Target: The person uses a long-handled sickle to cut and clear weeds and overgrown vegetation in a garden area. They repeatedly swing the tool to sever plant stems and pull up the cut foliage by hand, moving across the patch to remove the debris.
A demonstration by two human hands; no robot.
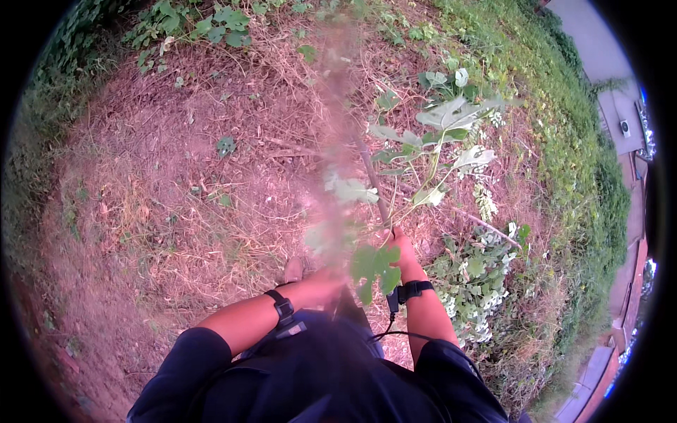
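Note:
My right hand (400,245) is closed around a leafy branch (373,176), whose brown stem runs up and away from the fist. Broad lobed leaves (451,116) spread from its shoots to the right, and one large green leaf (375,269) hangs beside my right wrist. Left of it, my left hand (330,283) is smeared by motion, so its fingers cannot be made out. A long blurred upright streak (337,134), perhaps a stick or stem close to the camera, passes in front of the scene and reaches down toward that hand.
Dry reddish ground (183,176) with straw and twigs lies ahead. A leafy clump (476,282) grows right of my right forearm, with a thin cut stick (486,227) above it. Green slope plants (564,176) line the right side, and a building wall (589,35) stands beyond.

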